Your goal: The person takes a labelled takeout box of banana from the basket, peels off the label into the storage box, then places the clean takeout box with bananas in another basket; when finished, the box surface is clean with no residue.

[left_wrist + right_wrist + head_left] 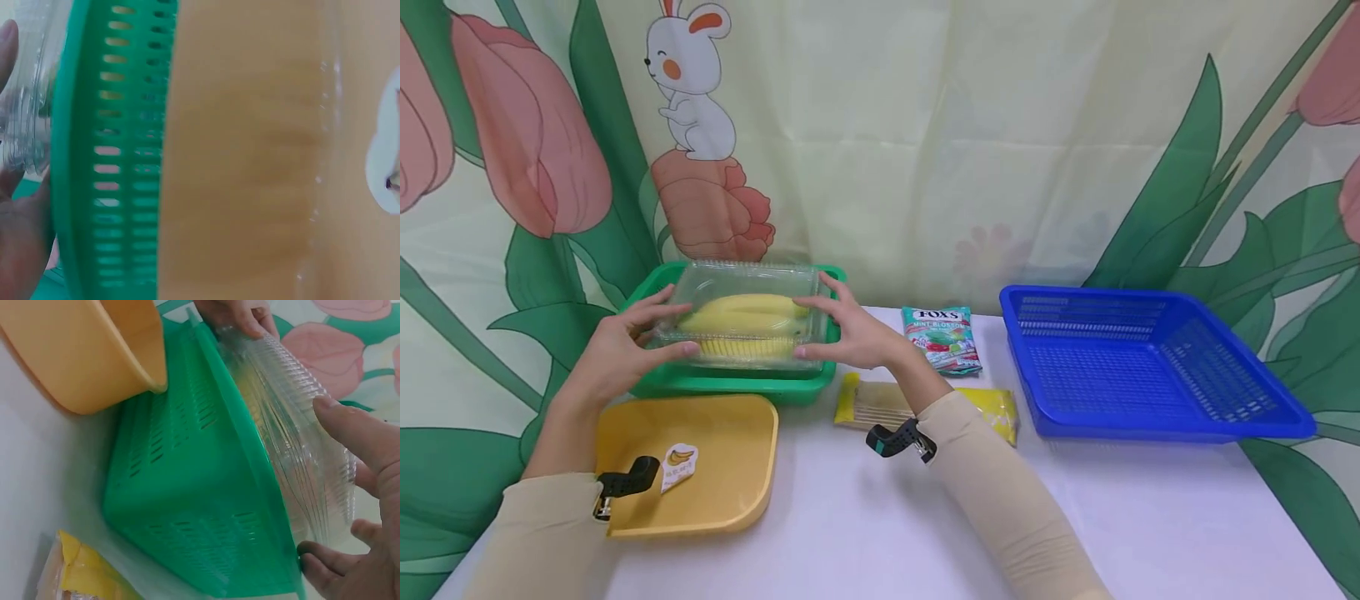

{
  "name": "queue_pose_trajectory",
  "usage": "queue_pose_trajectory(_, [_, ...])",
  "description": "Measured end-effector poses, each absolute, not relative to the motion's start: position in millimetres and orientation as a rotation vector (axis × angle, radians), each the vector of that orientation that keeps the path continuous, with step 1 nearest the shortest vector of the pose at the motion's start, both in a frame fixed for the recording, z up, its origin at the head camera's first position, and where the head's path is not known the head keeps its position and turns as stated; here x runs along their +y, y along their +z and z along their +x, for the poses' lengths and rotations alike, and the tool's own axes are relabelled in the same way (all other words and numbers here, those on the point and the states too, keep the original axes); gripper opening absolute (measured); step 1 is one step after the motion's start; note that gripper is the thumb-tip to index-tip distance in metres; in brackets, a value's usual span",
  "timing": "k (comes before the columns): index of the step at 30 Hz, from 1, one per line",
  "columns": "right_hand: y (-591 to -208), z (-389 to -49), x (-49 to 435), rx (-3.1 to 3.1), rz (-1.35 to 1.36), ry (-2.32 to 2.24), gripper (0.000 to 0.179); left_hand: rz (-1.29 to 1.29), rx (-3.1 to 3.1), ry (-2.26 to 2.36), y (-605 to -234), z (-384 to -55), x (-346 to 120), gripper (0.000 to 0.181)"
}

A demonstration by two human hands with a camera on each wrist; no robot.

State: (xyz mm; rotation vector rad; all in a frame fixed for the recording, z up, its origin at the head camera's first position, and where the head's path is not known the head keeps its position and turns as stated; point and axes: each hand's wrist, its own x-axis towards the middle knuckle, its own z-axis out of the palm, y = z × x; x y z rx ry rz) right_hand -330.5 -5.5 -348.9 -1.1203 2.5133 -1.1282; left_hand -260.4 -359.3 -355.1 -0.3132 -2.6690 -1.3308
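A clear plastic clamshell box point(760, 282) with yellow bananas point(747, 321) inside is held between both hands at the green basket point(733, 385). My left hand point(617, 350) grips its left end, thumb at the front and fingers behind. At the opposite end, my right hand point(857, 332) holds it with the thumb low and the fingers spread along the edge. In the right wrist view the box point(294, 437) sits at the basket's rim, partly above it. The left wrist view shows only part of the left hand point(25, 244) beside the slotted green wall point(112, 206).
A yellow-orange bin point(730, 467) with a banana sticker point(679, 465) stands in front of the green basket. Rightward lie a Fox's candy bag point(942, 337) and a yellow-ended packet point(1000, 408), partly behind the right forearm. A blue basket point(1150, 425) is at the right.
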Motion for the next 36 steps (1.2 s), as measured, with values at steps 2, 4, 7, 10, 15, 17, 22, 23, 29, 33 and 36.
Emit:
queue_pose_trajectory(2, [-351, -331, -6, 2.529, -1.121, -1.108, 0.074, -0.294, -2.683, -1.329, -360, -261, -361, 0.060])
queue_pose_trajectory(4, [-353, -333, -7, 2.536, -1.125, -1.100, 0.073, -0.277, -2.698, -1.316, -363, -261, -362, 0.058])
queue_pose_trajectory(7, [-355, -336, -11, 2.554, -1.116, -1.058, 0.075, -0.270, -2.714, -1.282, -364, -262, -362, 0.058])
queue_pose_trajectory(10, [-357, -338, -15, 2.591, -1.088, -0.956, 0.080, -0.269, -2.734, -1.233, -363, -263, -361, 0.059])
queue_pose_trajectory(15, [-365, -341, -19, 2.697, -1.046, -0.712, 0.080, -0.306, -2.790, -1.158, -363, -265, -358, 0.063])
queue_pose_trajectory(17, [-368, -342, -20, 2.731, -1.040, -0.646, 0.079, -0.323, -2.813, -1.139, -363, -266, -358, 0.064])
queue_pose_trajectory(22, [-372, -342, -25, 2.746, -0.997, -0.634, 0.074, -0.362, -2.900, -1.088, -362, -268, -361, 0.053])
queue_pose_trajectory(23, [-372, -342, -26, 2.748, -0.989, -0.634, 0.074, -0.377, -2.918, -1.073, -362, -270, -361, 0.049])
queue_pose_trajectory(29, [-370, -341, -34, 2.769, -0.949, -0.600, 0.075, -0.403, -3.019, -0.974, -362, -280, -360, 0.050])
queue_pose_trajectory(33, [-369, -343, -36, 2.780, -0.917, -0.550, 0.075, -0.442, -3.056, -0.933, -363, -285, -361, 0.061])
queue_pose_trajectory(36, [-368, -346, -36, 2.788, -0.908, -0.510, 0.075, -0.480, -3.071, -0.890, -364, -291, -362, 0.063])
